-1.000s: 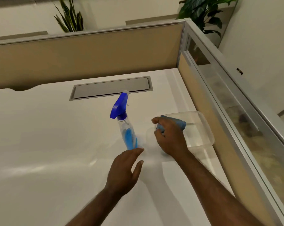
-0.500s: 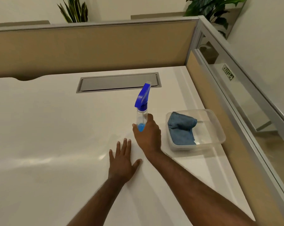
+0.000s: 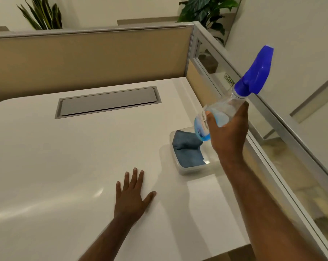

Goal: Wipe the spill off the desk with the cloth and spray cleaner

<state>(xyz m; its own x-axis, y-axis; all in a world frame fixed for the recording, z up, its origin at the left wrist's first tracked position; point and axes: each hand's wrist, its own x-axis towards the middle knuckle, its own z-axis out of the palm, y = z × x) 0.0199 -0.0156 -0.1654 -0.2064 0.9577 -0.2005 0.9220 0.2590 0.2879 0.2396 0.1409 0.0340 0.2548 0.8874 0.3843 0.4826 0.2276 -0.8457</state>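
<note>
My right hand (image 3: 228,132) grips a clear spray bottle (image 3: 220,110) with blue liquid and a blue trigger head (image 3: 256,72). The bottle is lifted off the white desk (image 3: 65,157) and tilted, its head pointing up and to the right. Below it a folded blue cloth (image 3: 187,149) lies in a clear plastic tub (image 3: 189,169) near the desk's right edge. My left hand (image 3: 132,196) rests flat on the desk, fingers spread, holding nothing. I cannot make out any spill on the desk.
A grey cable hatch (image 3: 107,101) is set into the desk at the back. Tan partition panels (image 3: 84,59) wall the back, and a glass and metal divider (image 3: 272,113) runs along the right. Plants stand behind the partitions.
My right hand left the cloth in the tub, took the spray bottle and lifted it up to the right. My left hand settled flat on the desk.
</note>
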